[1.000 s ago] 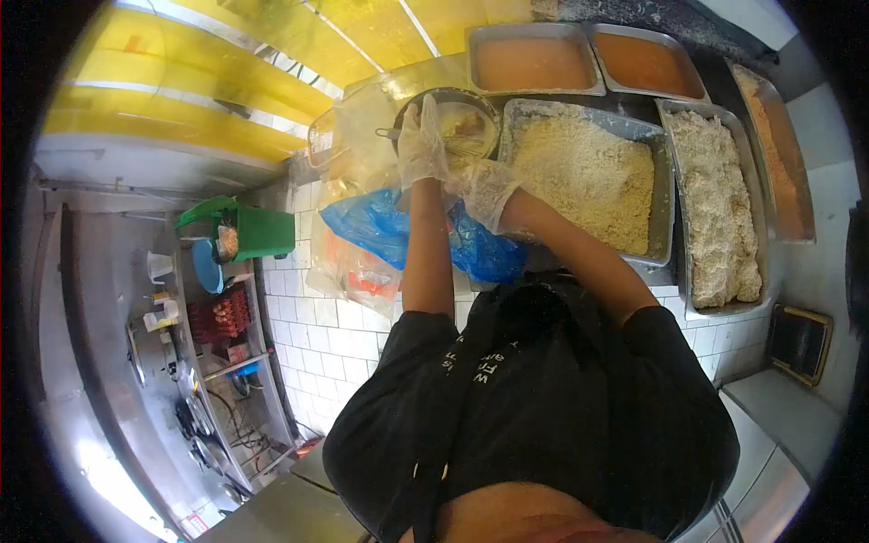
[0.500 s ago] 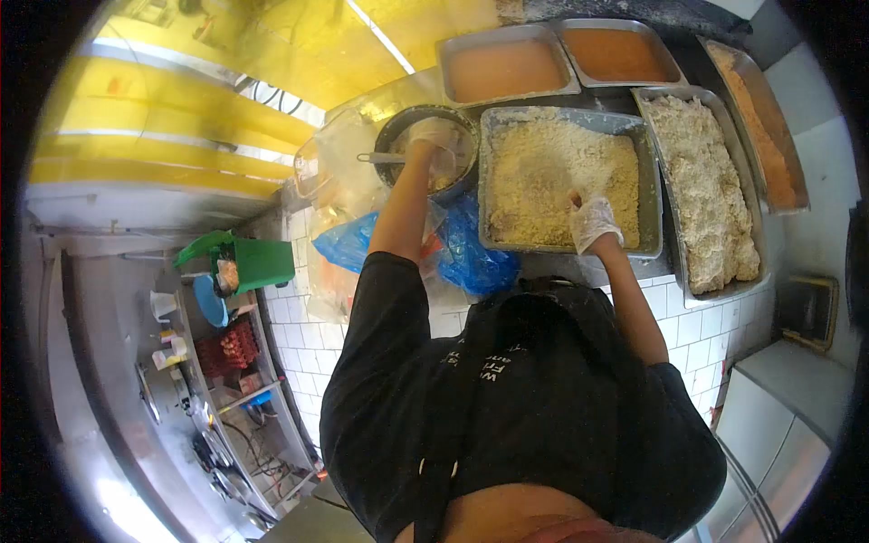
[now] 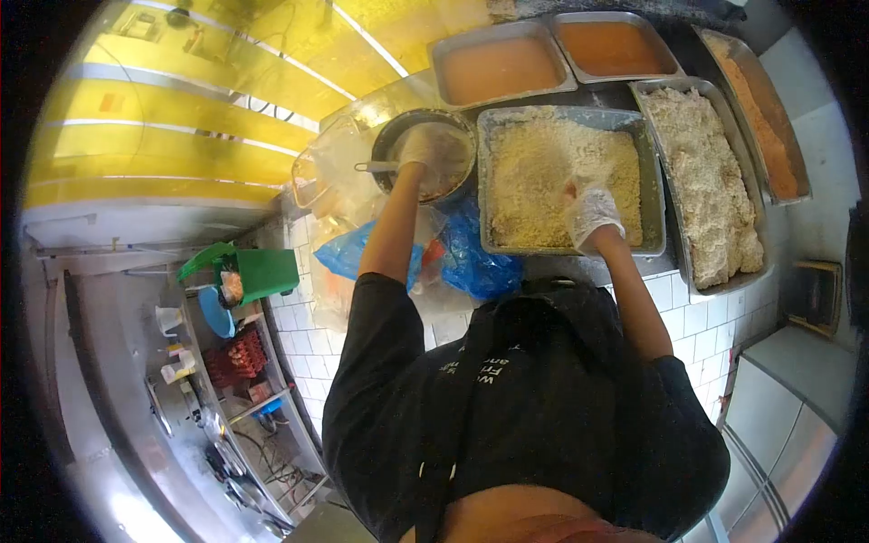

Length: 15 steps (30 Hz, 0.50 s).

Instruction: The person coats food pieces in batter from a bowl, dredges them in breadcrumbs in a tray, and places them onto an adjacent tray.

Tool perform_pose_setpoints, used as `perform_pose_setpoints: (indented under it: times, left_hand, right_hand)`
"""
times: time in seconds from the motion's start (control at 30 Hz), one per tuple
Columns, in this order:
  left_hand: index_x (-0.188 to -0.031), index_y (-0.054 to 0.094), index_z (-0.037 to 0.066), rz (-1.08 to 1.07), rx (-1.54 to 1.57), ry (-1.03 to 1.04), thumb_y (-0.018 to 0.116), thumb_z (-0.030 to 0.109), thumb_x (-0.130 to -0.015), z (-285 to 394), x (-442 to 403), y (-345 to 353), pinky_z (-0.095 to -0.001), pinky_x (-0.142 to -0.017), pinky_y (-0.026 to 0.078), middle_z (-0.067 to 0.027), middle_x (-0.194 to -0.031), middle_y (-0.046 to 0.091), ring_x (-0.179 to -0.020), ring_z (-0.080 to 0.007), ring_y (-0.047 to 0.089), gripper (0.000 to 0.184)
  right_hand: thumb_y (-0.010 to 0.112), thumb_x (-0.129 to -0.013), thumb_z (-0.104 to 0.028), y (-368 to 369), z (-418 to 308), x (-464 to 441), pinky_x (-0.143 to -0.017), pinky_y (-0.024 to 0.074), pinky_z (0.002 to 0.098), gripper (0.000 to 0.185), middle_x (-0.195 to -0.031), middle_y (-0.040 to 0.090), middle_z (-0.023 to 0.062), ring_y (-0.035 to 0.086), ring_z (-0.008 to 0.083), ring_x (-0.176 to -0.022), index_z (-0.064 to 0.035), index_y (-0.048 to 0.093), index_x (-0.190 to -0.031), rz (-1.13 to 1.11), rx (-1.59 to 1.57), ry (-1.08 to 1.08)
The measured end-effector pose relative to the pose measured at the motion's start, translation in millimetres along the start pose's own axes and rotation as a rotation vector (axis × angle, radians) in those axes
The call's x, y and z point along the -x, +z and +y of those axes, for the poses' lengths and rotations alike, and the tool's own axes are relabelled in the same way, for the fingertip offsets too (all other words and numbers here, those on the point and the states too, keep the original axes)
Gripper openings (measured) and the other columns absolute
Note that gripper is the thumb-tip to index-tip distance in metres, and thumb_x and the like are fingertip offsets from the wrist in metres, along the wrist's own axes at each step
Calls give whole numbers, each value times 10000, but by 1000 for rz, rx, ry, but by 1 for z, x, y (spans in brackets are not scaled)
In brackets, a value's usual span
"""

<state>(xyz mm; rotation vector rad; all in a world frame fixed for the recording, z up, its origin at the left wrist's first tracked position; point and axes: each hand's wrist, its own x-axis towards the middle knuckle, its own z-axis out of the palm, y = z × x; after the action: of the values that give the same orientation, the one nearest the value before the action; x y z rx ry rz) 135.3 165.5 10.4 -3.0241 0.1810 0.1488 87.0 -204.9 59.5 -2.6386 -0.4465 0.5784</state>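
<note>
Both of my hands wear clear plastic gloves. My left hand (image 3: 420, 152) reaches down into a round dark bowl (image 3: 380, 136) of wet mix; its fingers are blurred and hidden. A strainer handle (image 3: 373, 166) sticks out over the bowl's left rim. My right hand (image 3: 593, 214) is over the lower right part of a deep metal tray (image 3: 663, 213) filled with yellowish crumbs and white flour. The glove is at the crumbs, and I cannot make out its fingers or anything in them. Blue plastic bags (image 3: 477, 262) lie below the bowl.
Two trays of orange liquid (image 3: 502, 69) stand at the back. To the right are a long tray of flour-coated pieces (image 3: 701, 172) and a tray of orange powder (image 3: 765, 127). A green bin (image 3: 265, 273) and a shelf with red egg trays (image 3: 237, 357) are at left.
My hands were together by the bowl's front edge; the right one has since moved right to the crumb tray, while the left has gone into the bowl. The view has shifted slightly.
</note>
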Motion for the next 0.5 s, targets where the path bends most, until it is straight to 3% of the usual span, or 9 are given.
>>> perform_pose_setpoints:
  times: [0.07,0.1,0.13,0.17,0.2,0.27,0.33,0.4,0.5]
  left_hand:
    - [-1017,763,130,-114,-46,188,656,340,-885,-4,-18,19,-432,-894,547,-159,-1031,739,-970,-354,704,270]
    - [-1039,762,132,-139,-55,238,655,339,-887,-6,-26,21,-430,-903,545,-161,-1048,737,-985,-358,701,278]
    - [-1060,761,134,-164,-63,289,653,338,-890,-8,-34,23,-429,-912,543,-162,-1064,735,-1001,-362,699,287]
    - [-1073,759,138,-143,136,226,647,329,-897,-15,-38,22,-430,-904,547,-164,-1065,734,-998,-359,701,283]
    - [-1087,756,142,-122,333,165,640,320,-905,-23,-39,20,-432,-895,550,-166,-1065,732,-994,-357,704,279]
    - [-1054,762,151,94,-135,502,615,329,-923,-39,-26,24,-438,-858,563,-160,-1032,737,-970,-347,714,266]
    - [-989,777,163,6,245,-230,609,324,-920,-47,-20,35,-441,-819,576,-156,-969,743,-929,-339,726,244]
    - [-999,780,171,-16,83,-216,610,311,-914,-66,-26,51,-440,-801,578,-160,-952,742,-902,-348,726,236]
    - [-993,783,170,25,-77,-144,616,272,-894,-64,-22,33,-442,-768,578,-169,-924,739,-854,-367,722,220]
  right_hand:
    - [552,-928,-413,-7,-25,-3,-988,502,449,507,-1278,641,238,623,390,-1177,-83,620,-1306,-93,241,-42]
    - [552,-928,-413,0,-27,-7,-988,502,449,507,-1278,641,238,623,390,-1177,-83,620,-1306,-90,246,-41]
    - [570,-921,-462,16,-26,-12,-1061,444,456,585,-1406,537,234,539,396,-1279,-81,578,-1364,-60,260,-195]
    - [588,-914,-510,28,-25,-16,-1135,387,463,669,-1533,433,231,456,402,-1381,-79,536,-1423,-31,273,-347]
    - [588,-914,-510,35,-33,-16,-1135,387,463,669,-1533,433,231,456,402,-1381,-79,536,-1423,-28,276,-339]
    - [534,-921,-568,51,-44,-12,-1205,250,542,731,-1644,240,205,275,431,-1479,-114,471,-1491,-10,500,-394]
    - [524,-928,-559,60,-32,-18,-1203,213,580,724,-1650,234,194,239,438,-1490,-130,453,-1508,17,407,-432]
    - [514,-936,-550,64,-15,-29,-1201,176,618,719,-1656,228,183,204,446,-1501,-146,435,-1525,49,316,-473]
    - [520,-946,-497,67,24,-48,-1176,272,572,668,-1623,306,188,315,434,-1461,-163,442,-1519,-106,408,-591]
